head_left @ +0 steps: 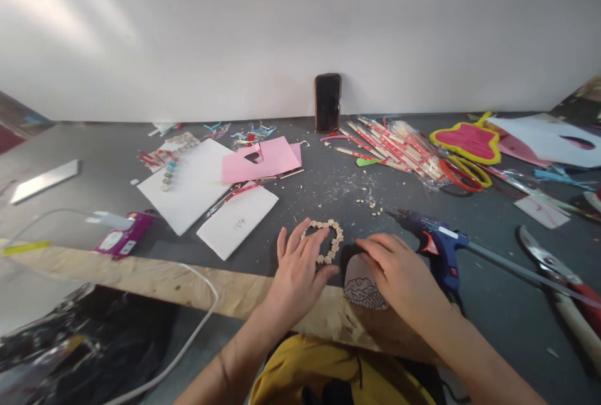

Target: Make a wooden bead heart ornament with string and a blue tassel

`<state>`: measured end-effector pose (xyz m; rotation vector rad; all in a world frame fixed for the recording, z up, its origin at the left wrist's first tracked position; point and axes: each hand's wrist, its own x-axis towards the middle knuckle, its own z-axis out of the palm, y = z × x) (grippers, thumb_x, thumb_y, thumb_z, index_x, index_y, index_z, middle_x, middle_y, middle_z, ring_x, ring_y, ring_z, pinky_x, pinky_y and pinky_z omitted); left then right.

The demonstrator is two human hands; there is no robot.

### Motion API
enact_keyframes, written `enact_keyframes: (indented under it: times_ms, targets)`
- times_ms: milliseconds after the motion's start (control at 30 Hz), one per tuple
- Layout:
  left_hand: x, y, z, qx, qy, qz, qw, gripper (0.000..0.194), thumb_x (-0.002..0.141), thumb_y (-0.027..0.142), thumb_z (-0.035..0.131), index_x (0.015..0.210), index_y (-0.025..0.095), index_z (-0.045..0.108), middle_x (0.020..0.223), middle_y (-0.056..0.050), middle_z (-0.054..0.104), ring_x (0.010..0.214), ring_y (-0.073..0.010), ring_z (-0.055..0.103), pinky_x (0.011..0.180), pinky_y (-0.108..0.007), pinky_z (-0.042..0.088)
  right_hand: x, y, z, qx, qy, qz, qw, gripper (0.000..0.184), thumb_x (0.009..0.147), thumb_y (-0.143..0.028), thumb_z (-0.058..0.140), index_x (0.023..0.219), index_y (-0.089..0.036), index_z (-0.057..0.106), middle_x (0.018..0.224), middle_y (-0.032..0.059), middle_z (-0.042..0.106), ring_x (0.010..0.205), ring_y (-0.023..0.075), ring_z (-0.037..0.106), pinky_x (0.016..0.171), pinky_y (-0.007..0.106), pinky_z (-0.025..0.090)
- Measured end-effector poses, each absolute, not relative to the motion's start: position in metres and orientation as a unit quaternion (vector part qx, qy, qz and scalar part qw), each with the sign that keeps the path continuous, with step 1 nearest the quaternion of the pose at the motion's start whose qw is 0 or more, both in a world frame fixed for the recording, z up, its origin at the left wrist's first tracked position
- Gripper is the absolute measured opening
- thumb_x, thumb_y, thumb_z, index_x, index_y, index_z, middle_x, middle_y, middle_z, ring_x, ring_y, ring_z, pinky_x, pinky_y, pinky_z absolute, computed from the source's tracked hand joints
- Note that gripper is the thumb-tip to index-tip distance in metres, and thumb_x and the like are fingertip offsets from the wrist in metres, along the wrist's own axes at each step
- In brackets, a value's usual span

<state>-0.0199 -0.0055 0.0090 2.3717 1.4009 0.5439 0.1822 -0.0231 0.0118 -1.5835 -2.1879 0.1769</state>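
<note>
Head view: the left hand [300,262], fingers spread, touches the beaded loop [337,241] beneath them, best pressed lightly to keep its shape, while the right hand [398,268] seemingly grasps a patterned piece [362,290].

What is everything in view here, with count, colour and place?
bead ring: one, cream, by left hand
patterned piece: one, grey, by right hand
loose beads: several, cream, centre
glue gun: one, blue, beside right hand
glue stick: one, translucent, behind gun
cutting tool: one, red and white, right
scissors: uncounted, orange and yellow, right
sticks: many, red and beige, back right
outlined shape: one, pink and yellow, back right
phone: one, black, back centre
papers: several, white and pink, left and right
scraps: many, mixed, back
box: one, purple, left
cable: uncounted, white, left
plastic: some, black, lower left
table: one, grey, below
clothing: one, yellow, bottom
left hand: one, bare, centre
right hand: one, bare, centre
</note>
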Motion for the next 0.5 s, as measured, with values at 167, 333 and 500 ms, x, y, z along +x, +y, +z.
enact_keyframes:
  times_ms: [167, 333, 500]
  targets:
    - [-0.013, -0.007, 0.004, 0.832, 0.492, 0.186, 0.177, 0.048, 0.087, 0.026, 0.052, 0.132, 0.021, 0.037, 0.126, -0.007, 0.058, 0.136, -0.0274, 0.024, 0.109, -0.057, 0.007, 0.169, -0.012, 0.017, -0.563, -0.811, 0.039, 0.155, 0.022, 0.087, -0.014, 0.050, 0.101, -0.015, 0.068, 0.089, 0.0083, 0.065, 0.087, 0.0232, 0.051, 0.078, 0.038, 0.046]
    - [-0.012, -0.006, 0.001, 0.831, 0.493, 0.183, 0.184, 0.051, 0.086, 0.024, 0.050, 0.134, 0.022, 0.034, 0.128, -0.005, 0.058, 0.137, -0.0270, 0.022, 0.109, -0.057, 0.006, 0.164, -0.012, 0.016, -0.575, -0.807, 0.050, 0.129, 0.021, 0.086, -0.016, 0.053, 0.102, -0.017, 0.068, 0.090, 0.0071, 0.064, 0.088, 0.0227, 0.048, 0.077, 0.036, 0.041]
    - [-0.011, -0.006, -0.002, 0.831, 0.495, 0.185, 0.175, 0.048, 0.088, 0.025, 0.047, 0.134, 0.023, 0.035, 0.126, -0.005, 0.060, 0.138, -0.0254, 0.023, 0.110, -0.054, 0.005, 0.163, -0.012, 0.016, -0.578, -0.805, 0.059, 0.123, 0.021, 0.085, -0.015, 0.054, 0.101, -0.018, 0.067, 0.091, 0.0065, 0.064, 0.089, 0.0225, 0.047, 0.074, 0.035, 0.038]
